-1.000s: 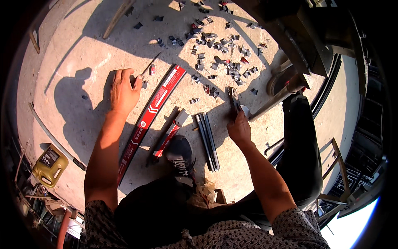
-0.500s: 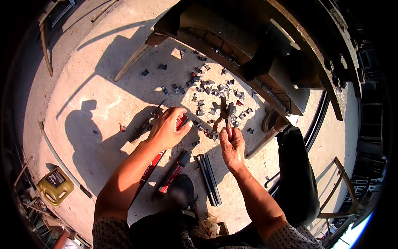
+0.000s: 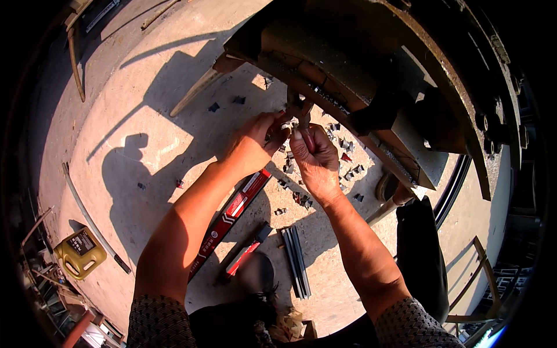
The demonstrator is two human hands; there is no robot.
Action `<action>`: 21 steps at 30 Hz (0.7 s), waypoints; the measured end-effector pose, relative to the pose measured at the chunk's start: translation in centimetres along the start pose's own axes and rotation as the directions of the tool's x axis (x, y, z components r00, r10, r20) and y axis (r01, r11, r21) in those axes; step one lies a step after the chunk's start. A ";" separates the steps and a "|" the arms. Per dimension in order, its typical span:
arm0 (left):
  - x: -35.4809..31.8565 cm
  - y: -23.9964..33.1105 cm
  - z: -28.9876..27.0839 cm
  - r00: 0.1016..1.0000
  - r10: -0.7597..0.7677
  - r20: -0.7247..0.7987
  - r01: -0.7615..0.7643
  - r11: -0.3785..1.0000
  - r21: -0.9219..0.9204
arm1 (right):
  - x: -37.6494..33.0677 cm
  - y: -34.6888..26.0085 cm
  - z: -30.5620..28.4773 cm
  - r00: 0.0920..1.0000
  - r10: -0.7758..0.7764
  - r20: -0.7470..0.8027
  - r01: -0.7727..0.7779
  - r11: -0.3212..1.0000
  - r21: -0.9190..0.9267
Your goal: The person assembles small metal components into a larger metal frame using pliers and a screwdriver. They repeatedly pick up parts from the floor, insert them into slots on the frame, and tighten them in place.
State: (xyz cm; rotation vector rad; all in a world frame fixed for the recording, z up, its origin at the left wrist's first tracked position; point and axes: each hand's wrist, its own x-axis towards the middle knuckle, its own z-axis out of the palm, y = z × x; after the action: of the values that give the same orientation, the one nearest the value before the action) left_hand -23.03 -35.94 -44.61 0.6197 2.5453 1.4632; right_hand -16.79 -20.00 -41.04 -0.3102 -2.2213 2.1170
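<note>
My right hand (image 3: 320,165) is closed around the red handle of a hand tool (image 3: 304,113) with a worn, brownish metal head; its exact kind is hard to make out in the shade. My left hand (image 3: 255,145) meets it from the left, fingers bent and closed at the tool's head. Whatever those fingers hold is mostly hidden. Both hands are over short dark cut pieces (image 3: 347,144) of channel-shaped profile scattered on the concrete, a few of them red. Below my left forearm lies a long strip with a red printed face (image 3: 238,204).
A heavy rusty metal machine (image 3: 371,130) on legs stands at the upper right. Dark profile bars (image 3: 296,261) and a shorter red-and-black length (image 3: 246,255) lie near my foot. At the left are a yellow-green jug (image 3: 78,253) and a curved rod (image 3: 93,214).
My two hands have come together and moved farther away, toward the machine's edge. The tool moved up with my right hand. More of the red strip now shows beneath my left arm.
</note>
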 end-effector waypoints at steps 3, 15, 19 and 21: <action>0.7 -0.4 -0.3 0.999 0.035 -0.029 -0.034 0.998 0.043 | 0.9 0.9 0.2 0.997 -0.072 0.030 0.071 0.997 0.028; 2.5 -1.3 -0.2 0.966 0.119 -0.229 -0.076 0.979 0.187 | 4.1 2.2 0.5 0.984 -0.173 0.045 0.165 0.977 0.131; 2.9 -1.7 -0.4 0.957 0.158 -0.243 -0.113 0.975 0.192 | 4.5 2.5 0.5 0.980 -0.187 0.065 0.183 0.981 0.065; 3.1 -2.0 -0.4 0.956 0.175 -0.237 -0.125 0.969 0.212 | 4.7 2.6 0.5 0.977 -0.203 0.071 0.199 0.978 0.064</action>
State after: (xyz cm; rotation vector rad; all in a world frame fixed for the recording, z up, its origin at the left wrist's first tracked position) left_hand -26.49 -35.89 -45.81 0.7105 2.9257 1.4324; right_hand -21.19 -19.48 -44.10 0.0002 -2.1247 2.1118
